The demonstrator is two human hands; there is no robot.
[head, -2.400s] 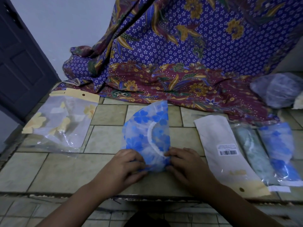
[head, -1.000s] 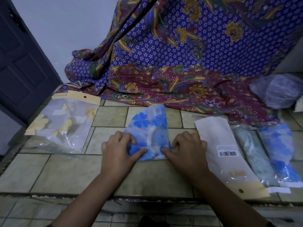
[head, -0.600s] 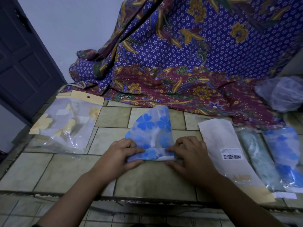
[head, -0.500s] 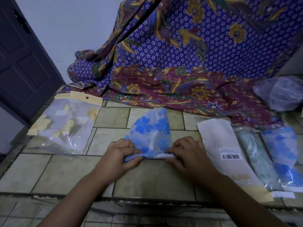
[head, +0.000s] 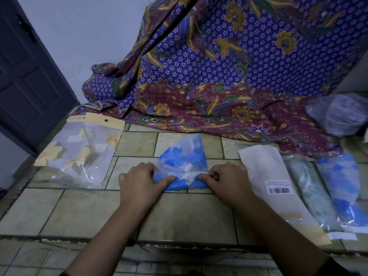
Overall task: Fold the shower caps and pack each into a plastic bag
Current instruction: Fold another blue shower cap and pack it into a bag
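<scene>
Shower cap rolled further, left hand covering its corner

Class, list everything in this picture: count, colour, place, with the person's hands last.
shower cap: one, blue flowers, centre, partly folded
barcode bag: one, white, right of it
green pack: one, green, right
blue pack: one, blue, far right
flower bags: stack, clear and yellow, left
cloth: one, purple and maroon, behind
crumpled bag: one, clear, back right
door: one, dark, left
tiles: beige, underneath
left hand: pinches cap's left end
right hand: pinches cap's right end
</scene>
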